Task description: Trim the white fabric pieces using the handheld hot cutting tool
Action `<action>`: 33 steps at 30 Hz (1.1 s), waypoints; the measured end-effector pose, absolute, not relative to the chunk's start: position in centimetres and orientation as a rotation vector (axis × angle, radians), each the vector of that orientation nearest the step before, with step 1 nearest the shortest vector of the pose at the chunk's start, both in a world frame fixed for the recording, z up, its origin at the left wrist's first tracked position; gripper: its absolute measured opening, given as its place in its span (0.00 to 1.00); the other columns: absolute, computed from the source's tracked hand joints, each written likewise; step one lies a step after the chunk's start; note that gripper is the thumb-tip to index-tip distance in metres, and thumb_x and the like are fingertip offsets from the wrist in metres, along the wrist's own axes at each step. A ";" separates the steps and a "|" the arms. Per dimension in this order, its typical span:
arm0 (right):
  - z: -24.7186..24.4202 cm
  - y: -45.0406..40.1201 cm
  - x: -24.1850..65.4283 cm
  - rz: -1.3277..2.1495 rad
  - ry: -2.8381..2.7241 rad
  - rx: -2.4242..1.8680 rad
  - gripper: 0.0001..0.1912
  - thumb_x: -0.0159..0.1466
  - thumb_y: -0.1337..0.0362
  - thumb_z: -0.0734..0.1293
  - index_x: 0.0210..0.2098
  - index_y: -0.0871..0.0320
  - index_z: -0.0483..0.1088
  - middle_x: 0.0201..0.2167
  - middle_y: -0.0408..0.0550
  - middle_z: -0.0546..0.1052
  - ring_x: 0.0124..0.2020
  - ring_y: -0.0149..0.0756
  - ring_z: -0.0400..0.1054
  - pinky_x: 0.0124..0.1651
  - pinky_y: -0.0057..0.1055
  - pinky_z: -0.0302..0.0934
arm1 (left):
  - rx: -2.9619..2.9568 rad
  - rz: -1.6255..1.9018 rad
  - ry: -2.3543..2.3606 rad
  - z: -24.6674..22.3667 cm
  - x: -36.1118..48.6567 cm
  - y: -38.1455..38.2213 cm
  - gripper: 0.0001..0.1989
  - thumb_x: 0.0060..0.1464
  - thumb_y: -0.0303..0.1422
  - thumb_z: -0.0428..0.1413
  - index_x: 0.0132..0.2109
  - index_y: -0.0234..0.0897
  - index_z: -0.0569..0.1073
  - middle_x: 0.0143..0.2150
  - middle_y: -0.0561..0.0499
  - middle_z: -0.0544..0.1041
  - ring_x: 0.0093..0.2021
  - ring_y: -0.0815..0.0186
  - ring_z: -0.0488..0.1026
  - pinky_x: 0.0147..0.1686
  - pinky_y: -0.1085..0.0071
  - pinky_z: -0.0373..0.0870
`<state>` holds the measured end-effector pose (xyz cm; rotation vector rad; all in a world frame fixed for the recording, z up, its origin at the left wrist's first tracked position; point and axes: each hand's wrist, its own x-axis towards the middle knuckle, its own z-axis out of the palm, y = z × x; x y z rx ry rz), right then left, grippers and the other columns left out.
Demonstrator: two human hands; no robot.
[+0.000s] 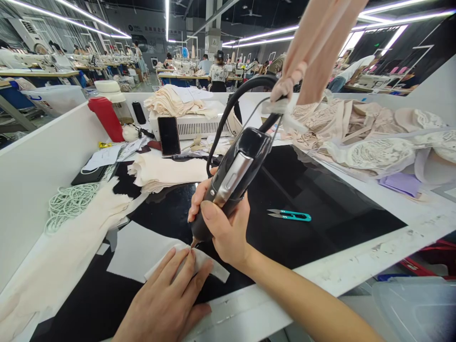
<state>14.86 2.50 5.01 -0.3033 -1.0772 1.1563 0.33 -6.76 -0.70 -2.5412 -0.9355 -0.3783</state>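
Note:
My right hand [228, 228] is wrapped round a black corded handheld tool [231, 185] with a silver lever on its side and a narrow metal tip. The tool is tilted, its tip touching a pale fabric piece [217, 270] close to my left fingertips. My left hand [171, 289] lies flat with fingers stretched out, pressing on this fabric. Under and beside the fabric is a white sheet [137, 251] on the black board [285, 247]. Teal thread snips [290, 215] lie to the right of the tool. Part of the fabric is hidden under my left hand.
Cream fabric stacks [171, 172] lie behind the sheet; a long cream piece [67, 251] and green cord [73, 202] lie at left. A phone [168, 135] and red bottle [107, 118] stand behind. Beige bras [370, 133] pile up right. Cloth straps [320, 42] hang above the tool.

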 end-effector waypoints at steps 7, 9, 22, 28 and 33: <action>5.0 2.4 14.9 1.175 -1.070 -0.318 0.19 0.63 0.56 0.75 0.40 0.49 0.60 0.28 0.37 0.70 0.25 0.31 0.62 0.28 0.29 0.66 | -2.523 -0.392 -0.908 -0.5 0.2 -6.5 0.24 0.75 0.46 0.44 0.63 0.35 0.73 0.55 0.43 0.81 0.57 0.54 0.76 0.60 0.55 0.65; 5.0 2.5 14.9 1.161 -1.063 -0.315 0.19 0.63 0.56 0.75 0.39 0.49 0.59 0.28 0.36 0.69 0.25 0.31 0.62 0.27 0.29 0.66 | -2.519 -0.405 -0.903 -0.5 0.2 -6.5 0.24 0.75 0.46 0.45 0.63 0.35 0.73 0.55 0.42 0.81 0.56 0.54 0.77 0.61 0.55 0.64; 5.0 2.5 14.9 1.157 -1.093 -0.387 0.22 0.62 0.50 0.75 0.39 0.48 0.58 0.27 0.37 0.69 0.24 0.33 0.62 0.25 0.32 0.65 | -2.553 -0.406 -0.942 -0.8 0.0 -6.7 0.26 0.72 0.48 0.50 0.64 0.35 0.72 0.55 0.41 0.79 0.58 0.53 0.75 0.62 0.57 0.67; 4.9 2.5 14.8 1.161 -1.097 -0.352 0.21 0.64 0.53 0.75 0.40 0.49 0.58 0.28 0.36 0.69 0.25 0.32 0.62 0.26 0.30 0.65 | -2.528 -0.424 -0.932 -0.8 0.1 -6.9 0.25 0.73 0.48 0.48 0.63 0.35 0.73 0.55 0.42 0.80 0.57 0.54 0.77 0.60 0.58 0.69; 4.9 2.4 14.9 1.168 -1.106 -0.395 0.22 0.63 0.50 0.75 0.39 0.48 0.58 0.27 0.37 0.69 0.24 0.33 0.62 0.26 0.32 0.65 | -2.528 -0.454 -0.953 -0.1 0.0 -6.9 0.25 0.75 0.47 0.45 0.63 0.34 0.73 0.57 0.45 0.80 0.58 0.59 0.76 0.61 0.63 0.68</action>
